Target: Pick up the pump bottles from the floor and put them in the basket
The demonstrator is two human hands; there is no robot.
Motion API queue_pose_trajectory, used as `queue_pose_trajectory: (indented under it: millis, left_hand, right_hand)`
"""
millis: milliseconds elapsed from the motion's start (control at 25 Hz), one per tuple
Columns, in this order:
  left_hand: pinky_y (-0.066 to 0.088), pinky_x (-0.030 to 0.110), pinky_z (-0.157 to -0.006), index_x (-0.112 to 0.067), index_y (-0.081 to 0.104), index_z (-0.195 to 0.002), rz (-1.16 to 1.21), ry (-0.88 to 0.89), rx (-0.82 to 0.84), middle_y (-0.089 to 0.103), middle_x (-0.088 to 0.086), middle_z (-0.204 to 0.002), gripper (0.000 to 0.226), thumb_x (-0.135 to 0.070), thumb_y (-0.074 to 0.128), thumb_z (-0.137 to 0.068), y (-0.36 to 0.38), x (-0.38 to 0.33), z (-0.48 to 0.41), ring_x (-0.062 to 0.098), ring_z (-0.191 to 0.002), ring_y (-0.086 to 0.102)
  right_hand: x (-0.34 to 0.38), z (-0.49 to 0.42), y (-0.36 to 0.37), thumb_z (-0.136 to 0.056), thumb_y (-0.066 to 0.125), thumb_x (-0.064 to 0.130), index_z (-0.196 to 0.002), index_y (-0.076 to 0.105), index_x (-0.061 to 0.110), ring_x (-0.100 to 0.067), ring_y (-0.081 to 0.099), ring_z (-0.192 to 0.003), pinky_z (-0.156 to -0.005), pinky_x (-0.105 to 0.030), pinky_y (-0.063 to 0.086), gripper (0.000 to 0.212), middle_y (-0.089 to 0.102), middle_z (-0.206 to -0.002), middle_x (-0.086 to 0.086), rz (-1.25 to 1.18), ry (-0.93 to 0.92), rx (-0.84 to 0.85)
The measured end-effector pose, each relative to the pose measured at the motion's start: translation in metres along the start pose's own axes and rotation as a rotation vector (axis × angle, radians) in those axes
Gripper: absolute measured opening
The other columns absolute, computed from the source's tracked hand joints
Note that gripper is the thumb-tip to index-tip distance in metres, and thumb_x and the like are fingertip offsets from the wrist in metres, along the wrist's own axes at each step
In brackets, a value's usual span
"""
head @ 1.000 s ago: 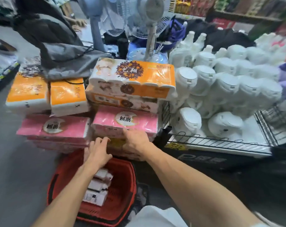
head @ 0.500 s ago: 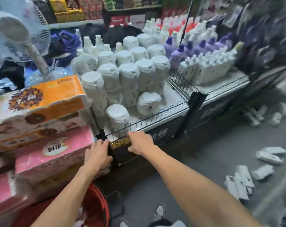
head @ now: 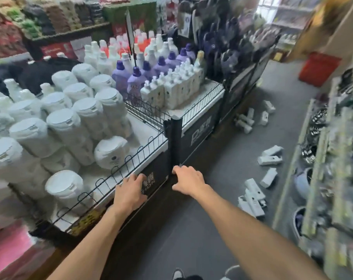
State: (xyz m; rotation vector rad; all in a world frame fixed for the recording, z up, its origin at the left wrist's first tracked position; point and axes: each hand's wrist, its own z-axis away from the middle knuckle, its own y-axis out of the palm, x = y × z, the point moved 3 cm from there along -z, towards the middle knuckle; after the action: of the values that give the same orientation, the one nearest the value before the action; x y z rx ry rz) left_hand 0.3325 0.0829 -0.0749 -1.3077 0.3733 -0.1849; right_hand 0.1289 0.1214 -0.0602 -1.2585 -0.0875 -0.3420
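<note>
Pump bottles [head: 252, 197] on floor [head: 222, 156], well right of right hand [head: 188, 180] and left hand [head: 131, 190], both slack, empty.

Left hand [head: 131, 190], right hand [head: 188, 180]: two. Pump bottles [head: 269, 160] on floor [head: 222, 158]: about eleven. Purple bottles [head: 136, 82]: about seven.

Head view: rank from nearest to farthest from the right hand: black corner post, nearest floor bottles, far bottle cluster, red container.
1. Black corner post, just ahead of the right hand.
2. Nearest floor bottles, lying to its right.
3. Far bottle cluster, up the aisle beside the table.
4. Red container, at the aisle's far end.
</note>
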Motion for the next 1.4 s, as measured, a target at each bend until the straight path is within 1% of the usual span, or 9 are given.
queue_pose_trajectory:
  millis: [240,440,560,680,840,1040,1160,1240,1400]
  left_hand:
    - [0.042,0.043,-0.096,-0.033,0.041,-0.139,-0.036,0.209,0.101,0.048,0.0,-0.134,0.063,-0.033,0.069,-0.082,0.01,-0.104,-0.058,0.025,-0.123,0.045]
    - [0.042,0.043,-0.097,-0.033,0.042,-0.138,-0.062,0.374,0.167,0.047,-0.002,-0.131,0.064,-0.033,0.071,-0.081,0.021,-0.183,-0.103,0.025,-0.121,0.045]
    - [0.042,0.043,-0.095,-0.034,0.041,-0.138,-0.1,0.467,0.214,0.046,-0.003,-0.129,0.065,-0.033,0.072,-0.08,0.031,-0.22,-0.135,0.024,-0.12,0.045]
    - [0.042,0.044,-0.094,-0.034,0.04,-0.138,-0.14,0.547,0.229,0.045,-0.002,-0.128,0.066,-0.035,0.073,-0.08,0.031,-0.248,-0.176,0.024,-0.12,0.045]
    - [0.041,0.045,-0.095,-0.033,0.042,-0.137,-0.161,0.636,0.249,0.046,-0.001,-0.129,0.065,-0.033,0.072,-0.08,0.02,-0.287,-0.244,0.025,-0.12,0.046]
    - [0.043,0.046,-0.096,-0.031,0.042,-0.137,-0.24,0.775,0.283,0.047,0.0,-0.13,0.063,-0.033,0.07,-0.08,0.023,-0.339,-0.301,0.027,-0.121,0.046]
    - [0.042,0.044,-0.097,-0.033,0.041,-0.139,-0.279,0.866,0.334,0.046,-0.001,-0.133,0.064,-0.035,0.069,-0.081,0.039,-0.378,-0.314,0.026,-0.122,0.046]
    - [0.04,0.044,-0.098,-0.034,0.04,-0.14,-0.307,0.933,0.375,0.044,-0.002,-0.137,0.066,-0.036,0.07,-0.082,0.055,-0.406,-0.314,0.026,-0.126,0.045]
    - [0.037,0.043,-0.105,-0.035,0.04,-0.142,-0.365,1.031,0.434,0.041,-0.002,-0.144,0.069,-0.037,0.073,-0.082,0.08,-0.465,-0.305,0.026,-0.132,0.041]
  right_hand:
    - [-0.117,0.013,-0.011,-0.086,0.069,0.033,-0.132,0.05,0.024,-0.031,0.05,-0.123,-0.098,-0.044,0.043,0.05,0.058,-0.13,-0.005,-0.115,0.255,-0.043]
    - [-0.194,0.021,-0.019,-0.085,0.07,0.033,-0.129,0.052,0.024,-0.03,0.051,-0.124,-0.093,-0.041,0.044,0.049,0.058,-0.13,-0.005,-0.18,0.442,-0.069]
    - [-0.235,0.021,-0.021,-0.085,0.071,0.035,-0.13,0.052,0.024,-0.03,0.052,-0.126,-0.096,-0.041,0.046,0.05,0.058,-0.131,-0.004,-0.213,0.545,-0.073]
    - [-0.265,0.014,-0.028,-0.084,0.073,0.037,-0.129,0.053,0.024,-0.029,0.053,-0.125,-0.097,-0.039,0.046,0.051,0.059,-0.132,-0.003,-0.26,0.636,-0.104]
    - [-0.303,0.0,-0.042,-0.082,0.071,0.036,-0.124,0.054,0.024,-0.029,0.054,-0.123,-0.095,-0.039,0.047,0.046,0.062,-0.13,-0.001,-0.324,0.777,-0.14]
    - [-0.345,0.005,-0.045,-0.083,0.071,0.042,-0.127,0.054,0.031,-0.029,0.059,-0.121,-0.093,-0.037,0.047,0.049,0.064,-0.131,-0.001,-0.406,0.976,-0.185]
    - [-0.365,0.021,-0.036,-0.082,0.073,0.045,-0.126,0.055,0.029,-0.029,0.06,-0.119,-0.091,-0.037,0.048,0.05,0.064,-0.129,0.0,-0.468,1.087,-0.174]
    - [-0.379,0.034,-0.024,-0.083,0.072,0.042,-0.124,0.054,0.027,-0.03,0.06,-0.116,-0.09,-0.039,0.048,0.047,0.063,-0.129,0.0,-0.491,1.164,-0.151]
    - [-0.41,0.058,-0.002,-0.084,0.074,0.039,-0.119,0.053,0.028,-0.029,0.06,-0.112,-0.088,-0.039,0.05,0.042,0.064,-0.123,0.0,-0.523,1.241,-0.153]
